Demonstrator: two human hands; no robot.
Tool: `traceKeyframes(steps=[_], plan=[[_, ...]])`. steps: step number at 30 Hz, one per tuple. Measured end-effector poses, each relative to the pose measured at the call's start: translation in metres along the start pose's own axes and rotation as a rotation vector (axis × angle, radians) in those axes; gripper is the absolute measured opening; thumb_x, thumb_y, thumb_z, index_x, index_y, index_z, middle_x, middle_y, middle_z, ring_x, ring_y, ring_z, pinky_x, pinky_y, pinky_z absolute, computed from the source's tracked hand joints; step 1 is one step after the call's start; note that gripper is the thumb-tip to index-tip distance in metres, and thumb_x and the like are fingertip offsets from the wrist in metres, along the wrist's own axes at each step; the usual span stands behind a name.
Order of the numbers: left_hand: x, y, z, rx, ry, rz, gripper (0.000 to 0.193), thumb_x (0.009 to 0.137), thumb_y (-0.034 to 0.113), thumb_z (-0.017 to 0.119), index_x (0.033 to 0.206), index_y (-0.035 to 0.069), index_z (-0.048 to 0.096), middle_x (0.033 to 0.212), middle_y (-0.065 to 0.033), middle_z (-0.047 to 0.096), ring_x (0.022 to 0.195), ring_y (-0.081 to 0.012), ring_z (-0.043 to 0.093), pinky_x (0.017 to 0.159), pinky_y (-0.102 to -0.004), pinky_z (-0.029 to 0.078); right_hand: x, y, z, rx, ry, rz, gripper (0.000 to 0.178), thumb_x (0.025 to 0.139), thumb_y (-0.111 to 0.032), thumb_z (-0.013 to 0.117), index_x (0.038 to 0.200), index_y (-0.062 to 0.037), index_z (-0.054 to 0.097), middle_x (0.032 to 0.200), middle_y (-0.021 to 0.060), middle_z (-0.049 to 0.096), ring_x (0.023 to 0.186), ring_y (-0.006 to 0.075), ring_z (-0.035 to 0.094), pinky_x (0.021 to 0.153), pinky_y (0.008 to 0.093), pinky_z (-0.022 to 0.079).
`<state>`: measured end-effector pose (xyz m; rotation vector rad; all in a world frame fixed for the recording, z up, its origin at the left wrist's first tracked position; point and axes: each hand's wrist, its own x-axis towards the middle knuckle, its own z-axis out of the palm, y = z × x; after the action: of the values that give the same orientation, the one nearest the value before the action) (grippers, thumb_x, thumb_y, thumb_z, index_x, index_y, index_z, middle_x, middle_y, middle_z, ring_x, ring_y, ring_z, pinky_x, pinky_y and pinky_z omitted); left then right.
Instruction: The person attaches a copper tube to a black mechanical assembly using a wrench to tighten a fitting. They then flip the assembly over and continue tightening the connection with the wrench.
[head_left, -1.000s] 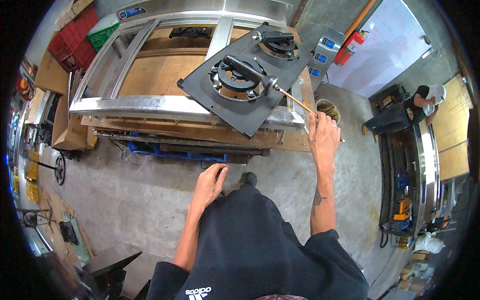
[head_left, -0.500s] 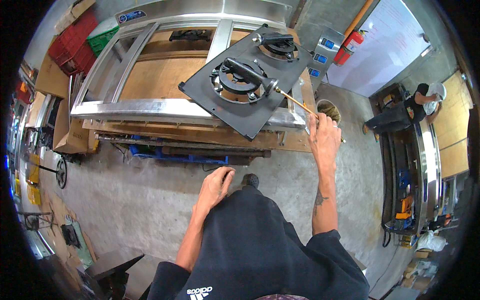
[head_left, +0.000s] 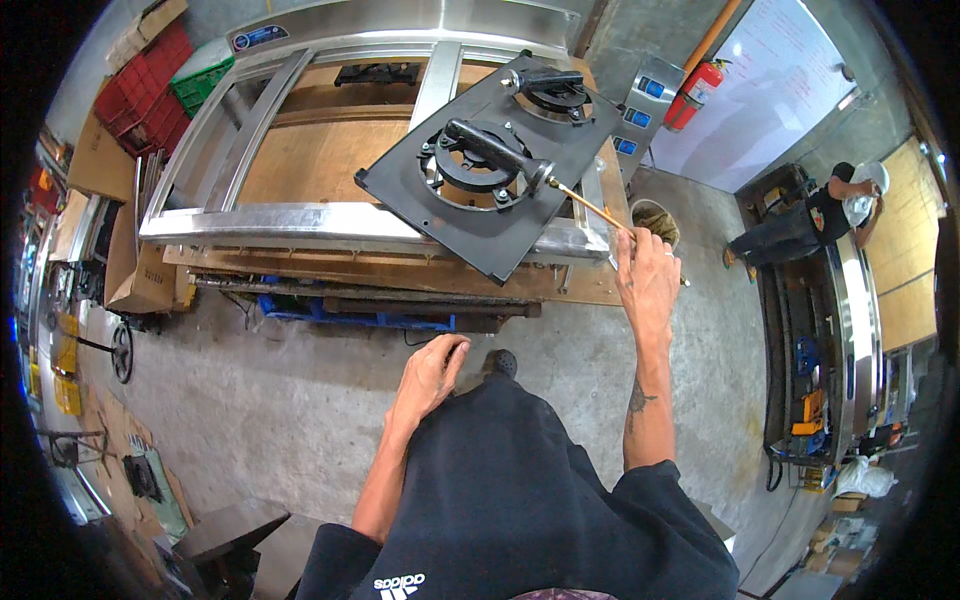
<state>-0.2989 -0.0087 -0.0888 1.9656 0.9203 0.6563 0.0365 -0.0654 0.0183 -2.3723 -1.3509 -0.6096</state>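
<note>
A black burner plate (head_left: 475,240) lies askew on a shiny metal frame (head_left: 330,222). Fixed to it are two ring burners, the nearer burner (head_left: 470,165) with a thick black tube pointing right. From that tube's end a thin brass-coloured rod (head_left: 592,207) runs down to my right hand (head_left: 651,270), whose fingers are closed round it just past the frame's right corner. Its far tip touches or meets the tube end; which, I cannot tell. My left hand (head_left: 432,372) hangs beside my left thigh, fingers curled in, partly hidden, with nothing visible in them.
The frame rests on a wooden workbench (head_left: 590,290). A bucket (head_left: 655,222) stands beyond my right hand. Red crates (head_left: 150,85) and cardboard boxes (head_left: 140,275) are stacked left. A fire extinguisher (head_left: 697,95) hangs at the back right; a person (head_left: 815,225) stands by another bench.
My hands and the rod stay nearly as they were. The person at the right has shifted their arms slightly.
</note>
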Motion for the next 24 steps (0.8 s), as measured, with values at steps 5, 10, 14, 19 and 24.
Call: traceKeyframes(steps=[5, 10, 14, 19, 24], plan=[[0.0011, 0.001, -0.0009, -0.015, 0.026, 0.025, 0.029, 0.11, 0.024, 0.063, 0.119, -0.001, 0.073, 0.109, -0.0193, 0.076, 0.089, -0.0317, 0.073, 0.077, -0.0389, 0.056, -0.0004, -0.0012, -0.0014, 0.003, 0.011, -0.007, 0.031, 0.111, -0.034, 0.058, 0.107, -0.0055, 0.069, 0.098, 0.0146, 0.071, 0.096, 0.0347, 0.067, 0.083, 0.0497, 0.05], [0.0012, 0.0, -0.0018, -0.015, -0.01, -0.027, 0.029, 0.11, 0.025, 0.063, 0.118, -0.001, 0.074, 0.11, -0.0196, 0.077, 0.096, -0.0344, 0.074, 0.08, -0.0399, 0.057, -0.0001, -0.0019, -0.0016, 0.01, 0.004, 0.0, 0.031, 0.111, -0.034, 0.058, 0.109, -0.0056, 0.07, 0.099, 0.0149, 0.071, 0.097, 0.0347, 0.067, 0.084, 0.0498, 0.049], [0.0024, -0.0015, -0.0012, -0.002, 0.012, 0.008, 0.028, 0.109, 0.024, 0.064, 0.118, -0.001, 0.074, 0.109, -0.0195, 0.077, 0.095, -0.0351, 0.074, 0.081, -0.0408, 0.057, 0.0001, -0.0017, -0.002, 0.015, -0.008, 0.011, 0.031, 0.111, -0.034, 0.058, 0.109, -0.0055, 0.07, 0.099, 0.0153, 0.071, 0.097, 0.0351, 0.067, 0.084, 0.0499, 0.049], [0.0034, -0.0007, -0.0011, -0.026, -0.001, 0.002, 0.027, 0.109, 0.023, 0.064, 0.117, -0.001, 0.073, 0.107, -0.02, 0.076, 0.094, -0.0357, 0.074, 0.082, -0.041, 0.057, -0.0001, -0.0013, -0.0029, 0.03, -0.015, 0.008, 0.033, 0.111, -0.035, 0.057, 0.108, -0.0046, 0.069, 0.1, 0.0157, 0.072, 0.099, 0.035, 0.067, 0.084, 0.0499, 0.049], [0.0023, 0.0006, -0.0011, -0.008, -0.005, 0.0, 0.02, 0.107, 0.018, 0.064, 0.115, 0.0, 0.072, 0.107, -0.0197, 0.075, 0.097, -0.0405, 0.072, 0.084, -0.0446, 0.056, 0.0007, -0.0011, -0.0017, 0.003, -0.035, 0.008, 0.034, 0.112, -0.036, 0.056, 0.107, -0.0041, 0.068, 0.1, 0.0164, 0.072, 0.098, 0.0356, 0.067, 0.085, 0.0506, 0.049]])
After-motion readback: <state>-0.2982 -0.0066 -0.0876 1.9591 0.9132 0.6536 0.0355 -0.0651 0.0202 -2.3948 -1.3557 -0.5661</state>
